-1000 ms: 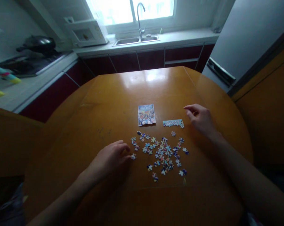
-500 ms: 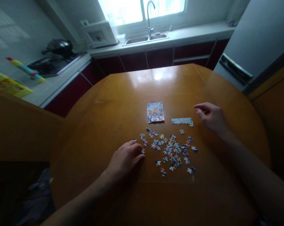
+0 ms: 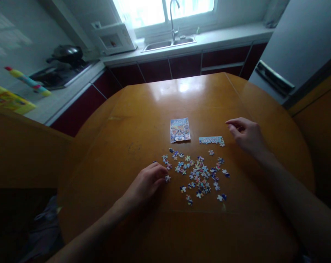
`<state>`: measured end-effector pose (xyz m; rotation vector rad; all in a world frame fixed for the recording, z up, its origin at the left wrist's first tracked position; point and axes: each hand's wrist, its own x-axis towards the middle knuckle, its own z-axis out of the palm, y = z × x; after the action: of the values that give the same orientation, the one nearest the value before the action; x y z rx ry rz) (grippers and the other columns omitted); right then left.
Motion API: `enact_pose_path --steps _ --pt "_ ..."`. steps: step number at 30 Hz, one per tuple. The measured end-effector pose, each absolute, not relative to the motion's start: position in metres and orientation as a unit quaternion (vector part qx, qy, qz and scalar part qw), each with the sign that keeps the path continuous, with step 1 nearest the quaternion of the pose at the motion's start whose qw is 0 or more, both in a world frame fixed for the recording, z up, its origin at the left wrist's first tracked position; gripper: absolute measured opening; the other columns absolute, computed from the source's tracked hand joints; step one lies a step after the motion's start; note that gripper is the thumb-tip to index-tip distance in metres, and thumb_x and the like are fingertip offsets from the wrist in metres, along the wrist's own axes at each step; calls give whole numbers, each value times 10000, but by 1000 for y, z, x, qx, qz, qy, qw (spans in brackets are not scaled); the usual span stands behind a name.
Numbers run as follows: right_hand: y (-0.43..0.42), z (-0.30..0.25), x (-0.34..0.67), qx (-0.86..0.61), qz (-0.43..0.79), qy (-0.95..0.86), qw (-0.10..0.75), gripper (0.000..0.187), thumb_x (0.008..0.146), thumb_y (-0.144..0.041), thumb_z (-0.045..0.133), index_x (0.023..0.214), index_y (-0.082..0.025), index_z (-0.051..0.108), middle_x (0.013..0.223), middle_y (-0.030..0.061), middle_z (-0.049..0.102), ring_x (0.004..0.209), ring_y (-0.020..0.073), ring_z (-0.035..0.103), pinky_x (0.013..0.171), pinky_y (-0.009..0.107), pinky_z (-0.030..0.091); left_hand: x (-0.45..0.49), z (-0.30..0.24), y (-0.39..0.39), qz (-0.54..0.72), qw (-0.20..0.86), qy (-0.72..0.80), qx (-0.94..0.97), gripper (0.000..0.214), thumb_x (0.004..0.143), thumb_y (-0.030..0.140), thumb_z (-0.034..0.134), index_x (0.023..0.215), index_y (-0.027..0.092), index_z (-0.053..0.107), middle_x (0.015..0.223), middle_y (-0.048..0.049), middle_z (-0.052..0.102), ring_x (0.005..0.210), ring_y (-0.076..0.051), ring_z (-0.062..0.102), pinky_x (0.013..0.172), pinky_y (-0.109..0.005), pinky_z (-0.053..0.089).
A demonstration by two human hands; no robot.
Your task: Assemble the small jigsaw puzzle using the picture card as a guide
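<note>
My left hand (image 3: 146,182) rests low over the table, its fingers curled in. At the tips of its thumb and forefinger is a small jigsaw piece (image 3: 168,178). My right hand (image 3: 244,133) is closed in a loose pinch, with nothing showing between its fingertips. Just left of it lies a joined strip of jigsaw pieces (image 3: 210,140), pale blue with lettering. A small picture sheet (image 3: 180,130) with a cartoon print lies left of the strip. Loose jigsaw pieces (image 3: 199,173) are spread between my hands, several of them overlapping.
Everything lies on a brown wooden table (image 3: 143,109) with rounded ends. Beyond it are a counter with a sink (image 3: 157,45), a white microwave (image 3: 116,38), and a stove with a black pan (image 3: 68,53). A fridge (image 3: 299,44) stands at the right.
The jigsaw piece by my left hand has shifted slightly right and nearer to me, and the fingers have moved a little with it. My right hand keeps its pinch in place.
</note>
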<state>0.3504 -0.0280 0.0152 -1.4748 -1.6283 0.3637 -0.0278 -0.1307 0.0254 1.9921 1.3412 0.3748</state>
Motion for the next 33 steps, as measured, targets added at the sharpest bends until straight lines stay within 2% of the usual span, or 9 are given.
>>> enact_pose_path --steps 4,7,10,15,19,25,33 --pt "-27 14 351 -593 148 -656 442 156 858 -256 620 925 -203 750 901 78 746 712 204 650 647 346 497 -24 24 -139 119 323 562 752 122 869 275 694 961 212 646 996 -24 612 875 -175 589 785 -315 487" --pt "-27 13 351 -593 151 -656 441 161 859 -265 620 933 -202 748 906 81 748 711 206 650 650 351 498 -21 20 -144 118 336 549 757 55 904 262 643 912 207 646 975 -23 604 857 -162 583 770 -297 488" --pt "-26 12 350 -589 154 -660 440 168 864 -258 609 937 -195 747 910 83 748 717 202 649 654 345 499 -22 21 -141 109 331 530 773 85 931 261 597 878 210 641 963 -23 606 853 -160 579 766 -294 489" --pt "-23 10 349 -581 153 -662 448 171 863 -238 595 924 -183 745 903 81 743 727 194 648 666 336 498 -2 38 -111 125 223 477 841 61 877 287 665 881 227 662 958 -28 637 917 -202 574 808 -344 490" --pt "-21 5 349 -582 156 -663 445 170 859 -219 586 917 -183 742 892 76 742 736 194 649 683 339 502 60 45 -68 159 182 397 885 73 839 281 711 879 224 690 943 -34 670 934 -214 581 823 -351 497" --pt "-17 0 349 -580 169 -656 452 163 857 -198 580 915 -185 732 888 69 740 746 191 658 683 331 509 151 20 -16 161 139 366 906 70 840 243 686 886 215 731 933 -54 685 945 -230 575 807 -351 502" --pt "-12 5 353 -580 175 -660 443 145 873 -222 579 908 -206 720 887 67 731 764 197 660 671 336 512 154 -4 -4 163 139 360 908 113 869 316 686 904 220 734 918 -60 673 944 -245 563 803 -369 498"
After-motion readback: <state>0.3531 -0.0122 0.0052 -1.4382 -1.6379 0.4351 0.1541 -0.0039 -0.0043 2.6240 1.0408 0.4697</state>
